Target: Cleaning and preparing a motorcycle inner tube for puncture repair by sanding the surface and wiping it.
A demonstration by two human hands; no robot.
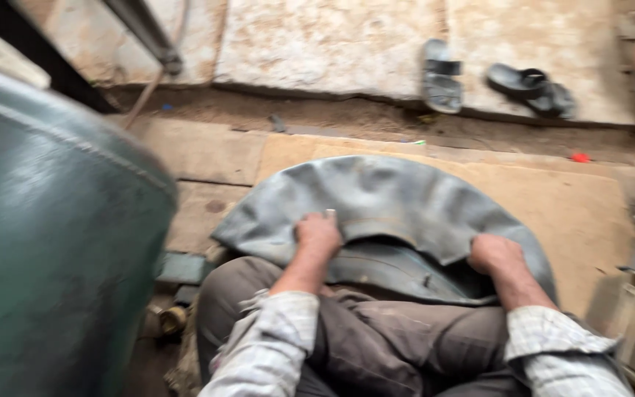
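Blurry head view, person seated low, knees in brown trousers (376, 345), checked shirt sleeves (273, 345) near the bottom edge. A deflated grey rubber inner tube (384, 202) lies draped over the lap and out onto a tan board (589, 213) on the ground, curving in an arc from left to right. Left hand (317, 235) is closed down on the tube's inner fold left of centre, fingers curled over the rubber, gripping it. Right hand (495, 254) is fisted on the tube's inner edge at the right, also clamped on the rubber. The hands are well apart, with the tube's dark inner side sagging between them. A large dark green rounded drum (53, 220) fills the left side, close to the camera. Far side: cracked concrete slabs (332, 40) with a pair of dark sandals (442, 77), one lying flat, the other (531, 84) to its right. A small red scrap (580, 157) lies on the dirt far right. Brass fitting (172, 319) sits near the left knee.
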